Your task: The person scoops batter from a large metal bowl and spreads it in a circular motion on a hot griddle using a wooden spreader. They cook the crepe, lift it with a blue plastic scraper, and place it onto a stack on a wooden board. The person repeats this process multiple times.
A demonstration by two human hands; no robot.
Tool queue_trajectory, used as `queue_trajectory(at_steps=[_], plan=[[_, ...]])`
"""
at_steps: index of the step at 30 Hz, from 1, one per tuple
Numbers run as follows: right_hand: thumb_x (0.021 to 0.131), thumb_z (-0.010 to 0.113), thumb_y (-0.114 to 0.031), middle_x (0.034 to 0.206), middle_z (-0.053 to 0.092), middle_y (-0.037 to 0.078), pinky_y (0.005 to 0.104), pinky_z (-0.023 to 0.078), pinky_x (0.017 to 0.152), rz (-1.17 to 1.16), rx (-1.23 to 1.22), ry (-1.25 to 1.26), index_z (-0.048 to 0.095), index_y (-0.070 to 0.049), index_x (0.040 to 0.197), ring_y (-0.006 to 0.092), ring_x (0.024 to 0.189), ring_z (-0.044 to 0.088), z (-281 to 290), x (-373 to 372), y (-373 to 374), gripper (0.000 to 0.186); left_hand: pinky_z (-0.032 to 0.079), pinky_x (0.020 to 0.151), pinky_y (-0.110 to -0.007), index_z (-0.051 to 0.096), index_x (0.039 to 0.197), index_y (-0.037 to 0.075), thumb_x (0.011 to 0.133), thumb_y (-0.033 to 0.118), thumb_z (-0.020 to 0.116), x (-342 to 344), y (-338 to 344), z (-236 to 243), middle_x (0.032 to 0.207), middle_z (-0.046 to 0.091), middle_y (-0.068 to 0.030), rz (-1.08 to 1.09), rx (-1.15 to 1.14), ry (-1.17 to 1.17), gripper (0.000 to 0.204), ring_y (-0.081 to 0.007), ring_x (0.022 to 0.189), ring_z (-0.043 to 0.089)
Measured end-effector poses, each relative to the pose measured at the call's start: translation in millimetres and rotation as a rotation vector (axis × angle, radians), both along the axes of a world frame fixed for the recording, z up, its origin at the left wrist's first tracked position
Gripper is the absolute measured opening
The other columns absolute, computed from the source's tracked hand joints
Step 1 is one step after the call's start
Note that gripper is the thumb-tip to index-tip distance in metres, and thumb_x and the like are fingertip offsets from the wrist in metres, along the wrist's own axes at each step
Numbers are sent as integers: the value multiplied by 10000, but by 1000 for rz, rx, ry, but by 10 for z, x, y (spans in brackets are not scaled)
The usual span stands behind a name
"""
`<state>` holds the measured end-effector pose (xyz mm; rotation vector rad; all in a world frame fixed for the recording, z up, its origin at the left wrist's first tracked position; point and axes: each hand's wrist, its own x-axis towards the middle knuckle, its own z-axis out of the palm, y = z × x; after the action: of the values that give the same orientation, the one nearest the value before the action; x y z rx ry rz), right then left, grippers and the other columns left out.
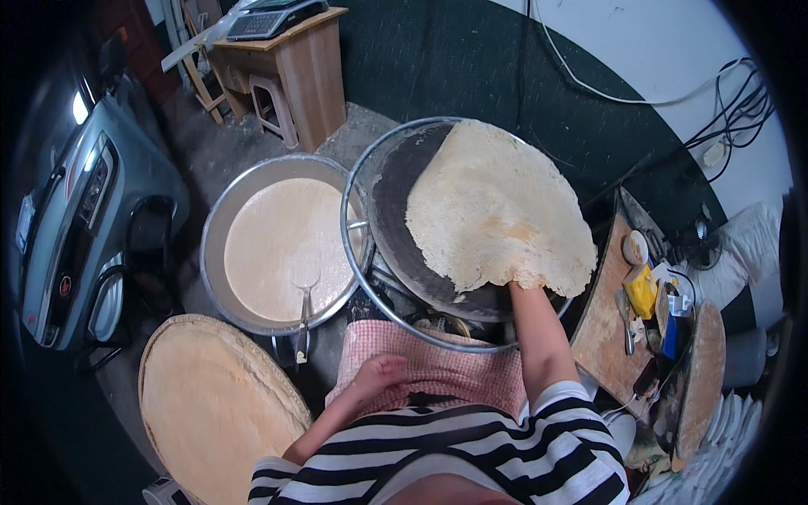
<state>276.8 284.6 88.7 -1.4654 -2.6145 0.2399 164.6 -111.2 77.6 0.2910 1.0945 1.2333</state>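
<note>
A large thin flatbread point(497, 202) covers much of a round dark griddle point(391, 219) inside a metal ring. My right hand point(526, 290) reaches under the bread's near edge, its fingers hidden by it. My left hand point(383, 370) is low in front of a pink checked apron point(454, 374), fingers curled in, with nothing seen in them. Left of the griddle, a wide metal pot point(215, 236) of pale batter holds a flat utensil point(305, 303) with its handle on the near rim. A tall round stack of flatbreads point(219, 404) lies at the lower left.
A grey vehicle point(88, 210) stands at far left. A wooden stand point(307, 84) with a scale point(269, 21) is behind the pot. At right are a board point(598, 353) with small items, a yellow packet point(640, 295), white sacks point(749, 252) and cables on the wall point(724, 126).
</note>
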Motion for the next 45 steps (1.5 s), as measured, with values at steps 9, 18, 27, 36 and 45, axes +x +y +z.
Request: queue_trajectory(at_steps=[9, 18, 27, 36, 45], plan=[[726, 544, -96, 992, 567, 202, 438, 429, 767, 99, -228, -147, 582, -44, 997, 343, 929, 534, 326, 594, -1649, 279, 488, 779, -337, 447, 1204, 20, 749, 126, 685, -286, 356, 120, 1057, 585, -148, 416, 179, 1028, 525, -236, 935, 592], [654, 537, 21, 1025, 559, 208, 439, 421, 827, 225, 57, 301, 512, -24, 1148, 390, 927, 526, 514, 909, -1942, 497, 191, 1056, -446, 337, 1314, 86, 637, 90, 711, -694, 1635, 445, 1297, 413, -154, -54, 375, 1817, 773, -281, 1261, 327], [751, 446, 10, 1073, 564, 226, 403, 411, 884, 107, -87, 434, 529, -21, 1161, 378, 991, 533, 539, 1793, -2179, 420, 468, 567, -447, 529, 735, 61, 715, 118, 518, 161, 2046, 336, 655, 587, -153, -414, 586, 1781, 61, -344, 660, 603], [816, 523, -263, 1254, 459, 223, 384, 331, 983, 138, -445, 723, 378, 30, 1287, 323, 1138, 462, 1157, 1824, -2488, 572, 481, 716, -387, 621, 709, 30, 534, 26, 633, 557, 2643, 1683, 761, 611, -187, -325, 402, 1362, 175, -336, 805, 599], [833, 564, -430, 1164, 514, 242, 383, 437, 862, 213, -36, 546, 375, 15, 1299, 339, 1017, 534, 1089, 2117, -1859, 672, 498, 647, -300, 662, 774, -22, 574, 96, 767, -1499, 1067, 2170, 806, 654, -119, 539, 41, 946, 255, -190, 689, 626]])
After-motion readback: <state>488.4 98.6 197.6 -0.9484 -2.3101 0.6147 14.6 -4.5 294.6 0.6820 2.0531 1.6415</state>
